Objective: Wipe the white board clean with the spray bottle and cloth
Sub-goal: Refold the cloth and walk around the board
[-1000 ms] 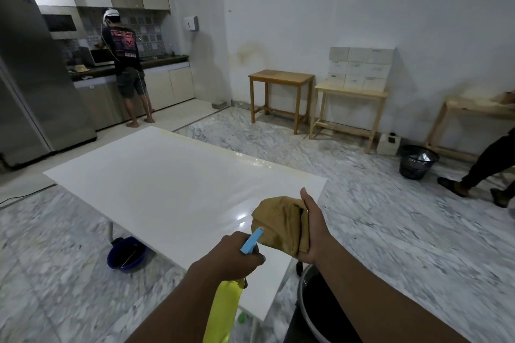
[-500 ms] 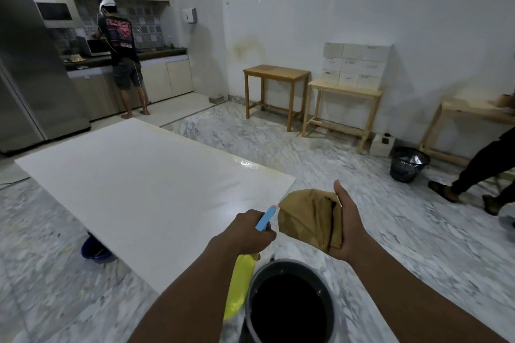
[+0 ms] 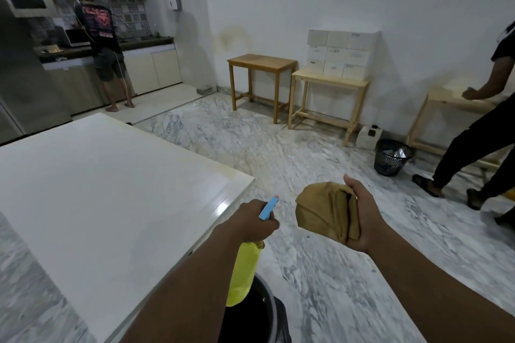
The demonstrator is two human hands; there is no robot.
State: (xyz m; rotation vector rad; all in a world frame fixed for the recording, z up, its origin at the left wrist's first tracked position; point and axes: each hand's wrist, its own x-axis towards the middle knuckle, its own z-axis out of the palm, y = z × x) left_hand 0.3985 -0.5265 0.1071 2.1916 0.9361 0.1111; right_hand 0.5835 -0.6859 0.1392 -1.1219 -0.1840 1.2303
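Note:
The large white board (image 3: 106, 198) lies flat and fills the left half of the head view, its near right corner just left of my hands. My left hand (image 3: 250, 221) grips the neck of a yellow spray bottle (image 3: 243, 273) with a blue nozzle (image 3: 269, 207) pointing up and right; the bottle hangs down below my fist. My right hand (image 3: 362, 217) holds a bunched tan cloth (image 3: 324, 210) over the marble floor, to the right of the board and off its surface.
A black bucket (image 3: 266, 312) stands on the floor below my left hand. Two wooden tables (image 3: 262, 61) with white boxes (image 3: 341, 53) line the far wall. A black mesh bin (image 3: 390, 157) sits at right. One person (image 3: 101, 42) stands at the kitchen counter, another (image 3: 473, 147) bends at far right.
The view has shifted right, so the board now sits further left. Both hands have moved off the board's corner to over the floor, still holding bottle and cloth.

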